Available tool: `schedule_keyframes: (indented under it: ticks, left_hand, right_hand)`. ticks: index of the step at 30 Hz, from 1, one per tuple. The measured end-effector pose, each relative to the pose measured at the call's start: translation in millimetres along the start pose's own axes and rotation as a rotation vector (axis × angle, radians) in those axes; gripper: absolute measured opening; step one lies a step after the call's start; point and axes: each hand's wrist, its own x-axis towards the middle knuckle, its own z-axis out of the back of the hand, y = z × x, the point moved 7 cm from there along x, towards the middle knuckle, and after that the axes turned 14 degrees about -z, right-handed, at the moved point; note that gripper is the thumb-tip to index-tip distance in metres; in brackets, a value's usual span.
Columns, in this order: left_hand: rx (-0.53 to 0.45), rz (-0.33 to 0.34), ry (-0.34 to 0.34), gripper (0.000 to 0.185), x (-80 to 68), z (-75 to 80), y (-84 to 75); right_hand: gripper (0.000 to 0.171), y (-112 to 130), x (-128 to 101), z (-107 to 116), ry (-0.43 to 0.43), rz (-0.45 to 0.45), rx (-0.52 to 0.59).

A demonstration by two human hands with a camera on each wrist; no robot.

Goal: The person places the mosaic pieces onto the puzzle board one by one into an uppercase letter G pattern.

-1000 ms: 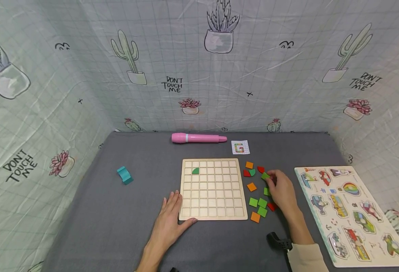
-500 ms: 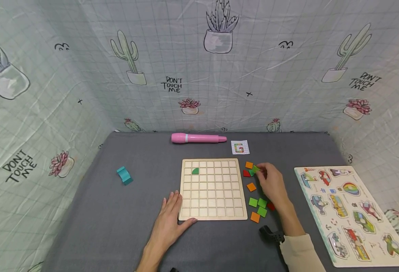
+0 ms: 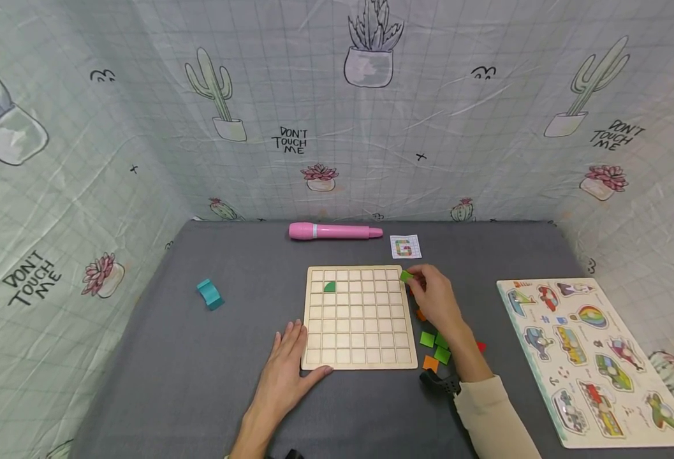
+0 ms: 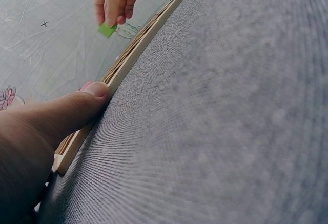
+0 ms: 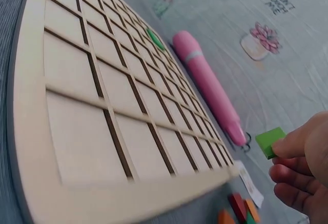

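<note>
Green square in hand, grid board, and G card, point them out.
Green square [image 5: 267,140], right wrist view, flat face.
Grid board [image 3: 358,312], head view, bare middle cell.
G card [image 3: 405,247], head view, printed middle.

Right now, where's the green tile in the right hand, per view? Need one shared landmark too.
Head: green tile, right of centre, at the wooden grid board's top right corner, pinched by the right hand.
Left wrist: green tile, upper left.
Right wrist: green tile, right side, below mid-height.
Shared landmark: wooden grid board, nearly edge-on in left wrist.

Tabletop booth [image 3: 164,370] with draped cactus-print walls [image 3: 457,146]
</note>
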Motion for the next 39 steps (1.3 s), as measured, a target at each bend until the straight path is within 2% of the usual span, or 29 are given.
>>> schedule_keyframes:
  ticks: [16,29,39]
  left_hand:
    - [0.007,0.004,-0.003,0.096,0.8,2.3,-0.6]
    - [0.011,-0.004,-0.002,0.095,0.2,2.6,-0.6]
    - [0.003,-0.022,-0.03,0.095,-0.7,4.8,-1.8]
  right_hand:
    - [0.017,32,10,-52,0.143,0.025,0.045]
    - [0.014,51,9,-90,0.199,0.076,0.023]
    - [0.012,60,8,-106,0.216,0.118,-0.026]
